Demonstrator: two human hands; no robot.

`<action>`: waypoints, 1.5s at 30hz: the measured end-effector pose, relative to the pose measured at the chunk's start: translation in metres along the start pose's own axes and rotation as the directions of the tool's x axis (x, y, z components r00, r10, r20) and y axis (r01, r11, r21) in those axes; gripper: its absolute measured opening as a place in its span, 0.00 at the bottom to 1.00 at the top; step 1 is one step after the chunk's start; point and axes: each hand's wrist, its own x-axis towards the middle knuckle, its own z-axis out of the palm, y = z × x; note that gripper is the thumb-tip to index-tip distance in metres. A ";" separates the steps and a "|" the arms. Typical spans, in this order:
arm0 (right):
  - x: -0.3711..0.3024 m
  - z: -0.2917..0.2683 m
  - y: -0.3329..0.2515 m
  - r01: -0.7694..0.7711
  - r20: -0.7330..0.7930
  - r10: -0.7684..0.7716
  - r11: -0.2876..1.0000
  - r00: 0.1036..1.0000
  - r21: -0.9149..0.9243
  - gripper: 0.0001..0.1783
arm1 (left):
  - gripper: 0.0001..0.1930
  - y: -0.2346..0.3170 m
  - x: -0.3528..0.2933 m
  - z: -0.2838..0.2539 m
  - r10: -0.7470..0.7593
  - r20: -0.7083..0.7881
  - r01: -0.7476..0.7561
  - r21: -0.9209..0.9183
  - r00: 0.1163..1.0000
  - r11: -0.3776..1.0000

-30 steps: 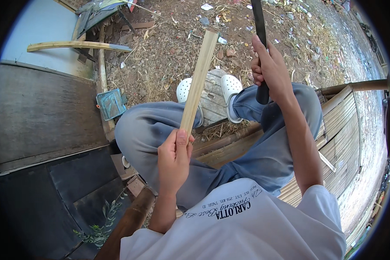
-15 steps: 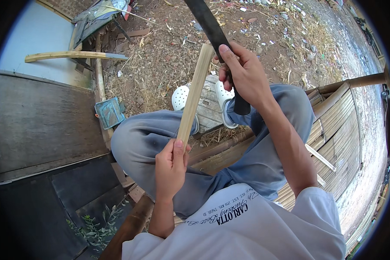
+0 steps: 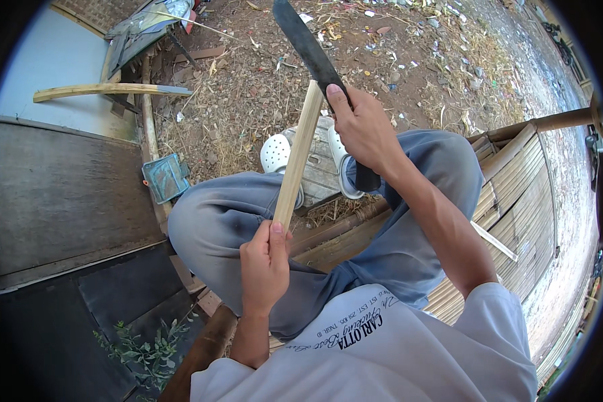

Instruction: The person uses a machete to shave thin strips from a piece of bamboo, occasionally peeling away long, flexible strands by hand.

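I see no signs or screens from here. The nearest thing to a package is a small square teal box point(image 3: 165, 177) on the ground at the left, just beside a thin pole and near my left knee; it has a rusty, worn top and an orange spot at its left edge. The only label-like mark is a dark curved print point(image 3: 352, 331) on my white shirt point(image 3: 409, 355), near, low in the middle.
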 end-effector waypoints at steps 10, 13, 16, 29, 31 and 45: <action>-0.018 0.007 0.014 -0.030 0.135 0.019 0.996 0.991 0.082 0.26 | 0.20 -0.008 0.001 -0.007 -0.067 0.002 0.067 -0.055 0.998 0.996; -0.030 0.005 0.015 -0.019 0.217 0.008 0.999 0.976 0.050 0.26 | 0.20 -0.014 0.003 -0.007 -0.069 0.006 0.069 -0.110 0.998 0.991; -0.033 0.001 0.011 -0.046 0.308 0.030 0.998 0.951 0.046 0.27 | 0.20 -0.016 0.003 -0.009 -0.067 0.005 0.067 -0.144 0.998 0.987; -0.032 -0.008 0.008 0.055 0.385 -0.029 0.997 0.923 -0.057 0.24 | 0.21 -0.015 0.004 -0.011 -0.046 0.081 0.053 -0.092 0.996 0.994; -0.025 -0.006 0.003 -0.003 0.333 0.004 1.000 0.943 -0.005 0.25 | 0.21 -0.007 0.005 -0.013 -0.075 0.079 0.084 -0.107 0.994 0.991; 0.001 -0.028 -0.024 -0.127 0.124 0.068 0.813 0.990 0.568 0.18 | 0.19 0.018 0.009 -0.020 -0.013 0.199 0.027 -0.068 0.980 0.997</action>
